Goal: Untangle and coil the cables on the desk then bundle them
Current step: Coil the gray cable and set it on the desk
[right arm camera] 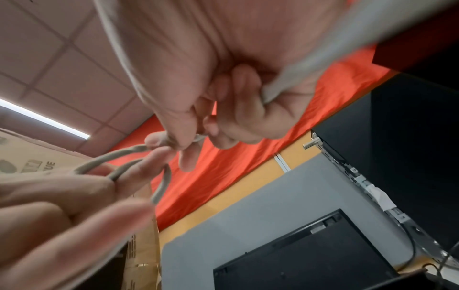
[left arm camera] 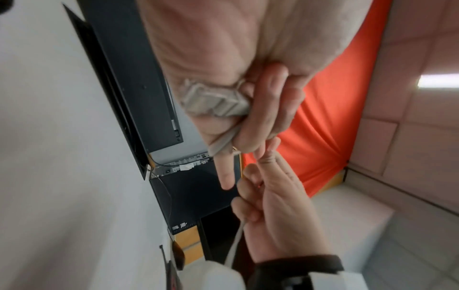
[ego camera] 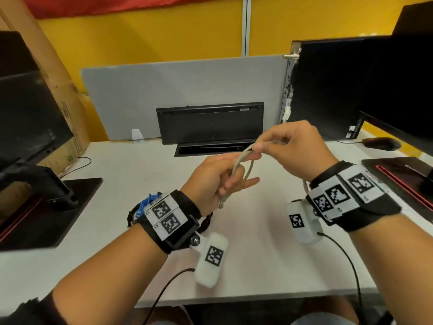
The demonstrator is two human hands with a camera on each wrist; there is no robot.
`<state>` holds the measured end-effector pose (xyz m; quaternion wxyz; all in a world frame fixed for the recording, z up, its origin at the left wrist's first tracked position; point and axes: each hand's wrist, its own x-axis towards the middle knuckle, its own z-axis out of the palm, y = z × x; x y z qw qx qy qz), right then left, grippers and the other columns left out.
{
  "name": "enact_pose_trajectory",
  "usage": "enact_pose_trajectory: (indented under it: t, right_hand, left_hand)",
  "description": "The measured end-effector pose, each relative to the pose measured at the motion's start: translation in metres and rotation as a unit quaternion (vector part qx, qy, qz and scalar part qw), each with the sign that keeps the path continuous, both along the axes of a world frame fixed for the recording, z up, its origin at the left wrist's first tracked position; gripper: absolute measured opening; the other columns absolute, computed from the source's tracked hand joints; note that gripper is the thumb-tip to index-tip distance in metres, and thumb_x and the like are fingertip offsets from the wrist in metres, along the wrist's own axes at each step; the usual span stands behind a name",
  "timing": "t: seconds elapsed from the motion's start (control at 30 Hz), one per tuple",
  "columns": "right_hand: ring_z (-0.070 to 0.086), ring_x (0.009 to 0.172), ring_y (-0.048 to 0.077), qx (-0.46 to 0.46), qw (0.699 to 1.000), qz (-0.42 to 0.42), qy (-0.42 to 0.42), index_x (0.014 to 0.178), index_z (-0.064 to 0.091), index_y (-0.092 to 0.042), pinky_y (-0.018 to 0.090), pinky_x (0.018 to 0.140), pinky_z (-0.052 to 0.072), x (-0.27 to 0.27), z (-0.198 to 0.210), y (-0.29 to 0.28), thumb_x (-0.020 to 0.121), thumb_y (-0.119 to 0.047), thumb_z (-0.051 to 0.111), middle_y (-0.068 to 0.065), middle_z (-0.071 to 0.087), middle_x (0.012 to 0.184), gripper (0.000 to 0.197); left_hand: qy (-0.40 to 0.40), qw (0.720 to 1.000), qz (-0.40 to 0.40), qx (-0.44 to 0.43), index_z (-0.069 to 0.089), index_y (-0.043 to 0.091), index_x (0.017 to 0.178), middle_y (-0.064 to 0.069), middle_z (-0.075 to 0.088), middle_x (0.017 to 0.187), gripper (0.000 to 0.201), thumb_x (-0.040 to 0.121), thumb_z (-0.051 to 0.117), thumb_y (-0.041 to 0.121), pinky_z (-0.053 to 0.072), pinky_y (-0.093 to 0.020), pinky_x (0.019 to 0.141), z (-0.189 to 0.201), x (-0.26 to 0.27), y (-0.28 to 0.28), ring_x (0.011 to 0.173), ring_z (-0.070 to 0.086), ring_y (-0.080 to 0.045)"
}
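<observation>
Nearest you, your left hand [ego camera: 212,181] has its fingers curled round a small loop of the grey cable [ego camera: 243,165], with the cable's plug [left arm camera: 214,101] tucked against the palm. Your right hand [ego camera: 290,148] pinches the same cable just above that loop, and the free length drops away under your right wrist. Both hands are raised over the white desk [ego camera: 257,242].

The likely slip, as I judge it: the loop is tight and stiff-looking, so if your left fingers ease off it may spring open (and the plug could swing loose). Pulling hard with your right hand could also kink the cable.

A blue cable bundle [ego camera: 146,202] sits behind your left wrist. Farther back a keyboard [ego camera: 209,121] leans on the grey partition [ego camera: 164,90].
</observation>
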<state>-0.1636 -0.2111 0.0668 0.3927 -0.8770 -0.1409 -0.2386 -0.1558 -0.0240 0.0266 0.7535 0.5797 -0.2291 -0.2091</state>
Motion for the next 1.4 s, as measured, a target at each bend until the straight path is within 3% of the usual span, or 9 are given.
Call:
enact_pose_trajectory:
  t: [0.2, 0.37, 0.43, 0.5, 0.67, 0.9, 1.1, 1.27, 1.4]
  right_hand:
    - [0.06, 0.074, 0.005, -0.05, 0.996, 0.017, 0.075, 0.086, 0.072, -0.027, 0.023, 0.07, 0.046, 0.018, -0.024, 0.013, 0.098, -0.03, 0.051, -0.013, 0.067, 0.077, 0.025]
    - [0.052, 0.075, 0.017, -0.072, 0.982, 0.044, 0.17, 0.111, 0.059, -0.02, 0.03, 0.066, 0.046, 0.02, -0.048, 0.022, 0.104, -0.024, 0.034, -0.001, 0.061, 0.088, 0.026]
    - [0.049, 0.064, 0.019, -0.047, 0.968, 0.038, 0.245, 0.115, 0.048, -0.027, 0.025, 0.047, 0.041, 0.017, -0.056, 0.023, 0.103, -0.025, 0.033, -0.003, 0.052, 0.078, 0.019]
    - [0.044, 0.057, 0.015, -0.033, 0.95, 0.033, 0.309, 0.114, 0.044, -0.031, 0.021, 0.042, 0.037, 0.013, -0.062, 0.023, 0.102, -0.026, 0.033, -0.005, 0.045, 0.075, 0.016]
    - [0.046, 0.073, 0.002, -0.107, 0.953, 0.068, 0.276, 0.11, 0.058, -0.021, 0.019, 0.063, 0.034, -0.004, -0.07, 0.03, 0.103, -0.029, 0.037, -0.016, 0.046, 0.078, 0.023]
    - [0.051, 0.052, -0.003, -0.189, 0.943, 0.103, 0.255, 0.069, 0.066, -0.027, 0.017, 0.05, 0.031, -0.028, -0.042, 0.039, 0.097, -0.034, 0.05, -0.016, 0.053, 0.054, 0.033]
    - [0.056, 0.067, 0.005, -0.146, 0.982, 0.045, 0.112, 0.076, 0.072, -0.019, 0.021, 0.062, 0.043, -0.024, -0.018, 0.023, 0.092, -0.03, 0.059, -0.015, 0.062, 0.066, 0.023]
    - [0.051, 0.054, -0.005, -0.055, 0.998, 0.005, 0.034, 0.069, 0.072, -0.03, 0.021, 0.056, 0.037, -0.007, -0.017, 0.009, 0.075, -0.042, 0.076, -0.021, 0.057, 0.053, 0.014]
    - [0.058, 0.066, -0.005, 0.028, 1.0, -0.008, 0.013, 0.077, 0.074, -0.035, 0.021, 0.068, 0.046, 0.014, -0.035, 0.002, 0.084, -0.031, 0.071, -0.026, 0.064, 0.065, 0.008]
  left_hand:
    - [0.081, 0.993, -0.024, -0.088, 0.053, -0.01, 0.126, 0.004, 0.027, 0.045, 0.049, 0.1, 0.039, 0.029, 0.052, -0.05, 0.089, -0.002, -0.001, 0.005, 0.038, 0.012, -0.01]
    - [0.041, 0.993, 0.05, -0.094, 0.059, -0.006, 0.123, 0.003, 0.041, 0.055, 0.037, 0.102, 0.04, 0.018, 0.059, -0.039, 0.072, -0.009, 0.003, 0.002, 0.039, 0.02, -0.005]
    - [0.023, 0.99, 0.088, -0.106, 0.057, -0.005, 0.121, -0.006, 0.069, 0.08, 0.035, 0.103, 0.039, 0.019, 0.058, -0.038, 0.076, -0.007, 0.008, 0.003, 0.037, 0.024, -0.004]
    - [0.012, 0.986, 0.115, -0.123, 0.052, -0.006, 0.124, -0.016, 0.069, 0.115, 0.036, 0.102, 0.041, 0.021, 0.056, -0.04, 0.084, -0.004, 0.014, 0.006, 0.038, 0.024, -0.004]
    - [-0.006, 0.98, 0.135, -0.146, 0.036, -0.009, 0.139, -0.018, 0.057, 0.133, 0.047, 0.099, 0.05, 0.013, 0.043, -0.051, 0.106, -0.006, 0.025, 0.009, 0.061, 0.065, -0.011]
    - [-0.127, 0.967, 0.205, 0.077, 0.027, 0.006, 0.149, -0.004, 0.071, 0.115, 0.047, 0.104, 0.04, 0.014, 0.039, -0.039, 0.109, -0.02, 0.027, 0.005, 0.099, 0.071, -0.021]
    - [-0.18, 0.956, 0.14, 0.182, 0.058, 0.012, 0.113, -0.004, 0.073, 0.07, 0.024, 0.104, 0.036, 0.012, 0.049, -0.026, 0.078, -0.022, 0.018, 0.006, 0.063, 0.068, -0.015]
    - [-0.138, 0.97, 0.096, 0.178, 0.068, 0.001, 0.085, -0.013, 0.059, 0.054, 0.055, 0.104, 0.032, 0.038, 0.049, -0.047, 0.1, -0.02, 0.006, 0.0, 0.049, 0.051, -0.018]
    - [-0.085, 0.988, 0.066, 0.111, 0.055, -0.024, 0.101, -0.008, 0.037, 0.051, 0.062, 0.105, 0.034, 0.034, 0.049, -0.04, 0.102, -0.014, 0.001, -0.002, 0.045, 0.048, -0.007]
